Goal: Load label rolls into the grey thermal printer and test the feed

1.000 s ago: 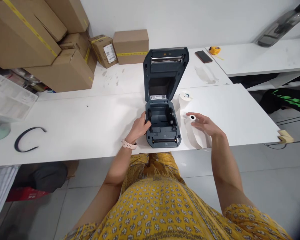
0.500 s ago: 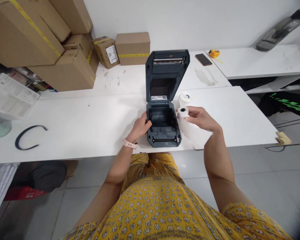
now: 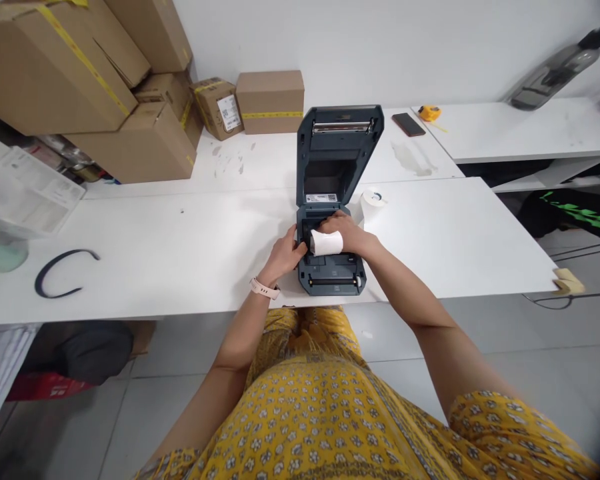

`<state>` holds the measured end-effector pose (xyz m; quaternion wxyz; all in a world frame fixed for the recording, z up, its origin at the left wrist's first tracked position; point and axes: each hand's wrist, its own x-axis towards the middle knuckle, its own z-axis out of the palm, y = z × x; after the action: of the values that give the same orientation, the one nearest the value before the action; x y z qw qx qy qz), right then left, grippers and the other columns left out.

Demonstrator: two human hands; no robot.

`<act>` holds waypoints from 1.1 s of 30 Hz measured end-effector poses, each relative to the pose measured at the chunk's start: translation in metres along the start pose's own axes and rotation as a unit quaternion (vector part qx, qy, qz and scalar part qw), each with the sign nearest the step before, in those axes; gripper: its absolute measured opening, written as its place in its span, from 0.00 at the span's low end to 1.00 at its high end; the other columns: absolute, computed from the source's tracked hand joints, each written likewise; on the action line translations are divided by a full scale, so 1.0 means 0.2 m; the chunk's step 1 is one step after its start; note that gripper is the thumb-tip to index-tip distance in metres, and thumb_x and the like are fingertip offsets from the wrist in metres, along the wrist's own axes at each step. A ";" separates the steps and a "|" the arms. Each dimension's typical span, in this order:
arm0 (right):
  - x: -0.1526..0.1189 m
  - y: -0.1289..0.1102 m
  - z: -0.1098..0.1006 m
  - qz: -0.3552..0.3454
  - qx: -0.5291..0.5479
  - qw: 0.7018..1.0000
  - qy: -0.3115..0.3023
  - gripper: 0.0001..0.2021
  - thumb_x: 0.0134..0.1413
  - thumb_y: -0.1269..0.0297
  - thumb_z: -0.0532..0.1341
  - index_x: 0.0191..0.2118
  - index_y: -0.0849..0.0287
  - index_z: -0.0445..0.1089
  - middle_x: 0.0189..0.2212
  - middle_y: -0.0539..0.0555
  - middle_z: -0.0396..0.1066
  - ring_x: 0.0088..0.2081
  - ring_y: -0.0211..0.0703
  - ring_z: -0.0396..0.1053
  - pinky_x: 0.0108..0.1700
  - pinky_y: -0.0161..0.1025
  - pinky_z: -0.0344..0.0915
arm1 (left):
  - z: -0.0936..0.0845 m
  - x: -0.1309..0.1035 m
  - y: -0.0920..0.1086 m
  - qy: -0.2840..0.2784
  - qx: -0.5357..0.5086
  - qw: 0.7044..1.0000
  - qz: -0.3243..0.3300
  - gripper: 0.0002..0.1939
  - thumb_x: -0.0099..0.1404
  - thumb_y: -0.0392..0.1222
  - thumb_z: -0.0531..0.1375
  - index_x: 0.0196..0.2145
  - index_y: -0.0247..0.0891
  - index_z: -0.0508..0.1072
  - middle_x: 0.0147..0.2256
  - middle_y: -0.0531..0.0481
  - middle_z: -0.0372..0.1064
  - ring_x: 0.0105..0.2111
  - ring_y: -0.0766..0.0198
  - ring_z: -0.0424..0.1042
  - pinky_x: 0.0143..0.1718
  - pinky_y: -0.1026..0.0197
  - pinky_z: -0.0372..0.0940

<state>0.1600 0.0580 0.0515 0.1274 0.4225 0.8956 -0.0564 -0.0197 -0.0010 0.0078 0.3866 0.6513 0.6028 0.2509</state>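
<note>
One curved black band point(image 3: 39, 279) is lying far left on the table point(image 3: 155, 253). One left hand point(image 3: 283, 255) is gripping the left rim of one open printer point(image 3: 330, 270). Just right of its thumb, one paper roll point(image 3: 328, 243) is lying across the printer's base, its long axis running roughly sideways; whether it is seated, I cannot tell. One right hand point(image 3: 349, 230), the nearer, is grasping its right end, fingers partly hidden. One second roll point(image 3: 373, 207) is standing beside the printer, making two; one phone point(image 3: 409, 125) and one tape measure point(image 3: 429, 113) are lying beyond.
</note>
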 end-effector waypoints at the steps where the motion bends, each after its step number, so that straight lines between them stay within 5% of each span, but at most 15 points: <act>1: 0.00 0.00 0.00 0.003 0.000 1.000 0.002 0.15 0.63 0.61 0.60 0.41 0.63 0.82 0.43 0.67 0.83 0.47 0.61 0.79 0.59 0.53 0.62 | 0.00 0.00 0.00 0.000 -0.006 1.000 -0.001 0.36 0.68 0.40 0.54 0.72 0.32 0.57 0.23 0.54 0.68 0.24 0.59 0.71 0.33 0.59 0.68; 13: -0.01 0.03 0.00 -0.054 0.003 0.998 -0.009 0.15 0.62 0.56 0.61 0.39 0.60 0.83 0.42 0.62 0.84 0.49 0.57 0.78 0.62 0.50 0.52 | 0.03 0.02 -0.04 0.012 0.034 0.999 -0.038 0.39 0.67 0.62 0.59 0.69 0.39 0.62 0.36 0.46 0.76 0.37 0.50 0.76 0.40 0.53 0.69; 17: -0.01 0.07 0.02 -0.076 -0.017 0.997 -0.004 0.15 0.63 0.62 0.57 0.38 0.57 0.83 0.39 0.60 0.84 0.47 0.55 0.77 0.63 0.51 0.49 | 0.03 0.02 -0.04 0.027 0.064 0.997 -0.018 0.39 0.68 0.63 0.59 0.69 0.39 0.62 0.44 0.41 0.77 0.42 0.47 0.76 0.45 0.48 0.69; 21: 0.02 0.08 0.05 -0.079 -0.035 0.996 -0.005 0.18 0.65 0.60 0.56 0.41 0.58 0.84 0.40 0.62 0.83 0.48 0.57 0.76 0.65 0.55 0.47 | 0.08 -0.01 -0.07 0.107 0.051 0.991 0.060 0.35 0.69 0.55 0.59 0.68 0.39 0.61 0.59 0.35 0.71 0.56 0.43 0.72 0.55 0.41 0.69; 24: 0.02 0.07 0.07 -0.086 -0.038 0.996 -0.002 0.17 0.66 0.59 0.57 0.45 0.58 0.83 0.41 0.62 0.84 0.50 0.57 0.76 0.66 0.57 0.46 | 0.10 -0.08 -0.07 0.168 0.024 0.967 0.192 0.31 0.67 0.39 0.55 0.68 0.38 0.62 0.65 0.36 0.65 0.66 0.46 0.63 0.66 0.40 0.62; 26: 0.00 0.08 0.06 -0.089 -0.031 0.995 0.008 0.17 0.66 0.61 0.57 0.46 0.58 0.83 0.41 0.61 0.84 0.49 0.55 0.76 0.67 0.58 0.47 | 0.11 -0.15 -0.04 0.160 0.009 0.947 0.279 0.34 0.63 0.32 0.53 0.67 0.40 0.63 0.65 0.39 0.66 0.67 0.49 0.62 0.69 0.41 0.60; 30: -0.08 0.14 0.01 -0.121 0.078 0.985 0.095 0.14 0.66 0.62 0.58 0.44 0.58 0.82 0.41 0.59 0.84 0.46 0.53 0.78 0.63 0.54 0.58 | 0.15 -0.25 0.02 0.124 0.018 0.928 0.350 0.28 0.64 0.34 0.58 0.63 0.39 0.67 0.59 0.39 0.73 0.63 0.50 0.69 0.67 0.40 0.64; 33: -0.14 0.20 -0.07 -0.111 0.215 0.921 0.305 0.14 0.68 0.57 0.58 0.42 0.55 0.81 0.40 0.55 0.84 0.43 0.50 0.79 0.53 0.48 0.68 | 0.19 -0.29 0.04 0.167 0.023 0.915 0.365 0.10 0.69 0.41 0.63 0.47 0.38 0.75 0.45 0.43 0.80 0.49 0.55 0.77 0.63 0.41 0.68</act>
<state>0.2054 0.0646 0.0732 -0.2532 0.3345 0.8984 -0.1294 0.0075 -0.0652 0.0001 0.1463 0.7834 0.3845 0.4660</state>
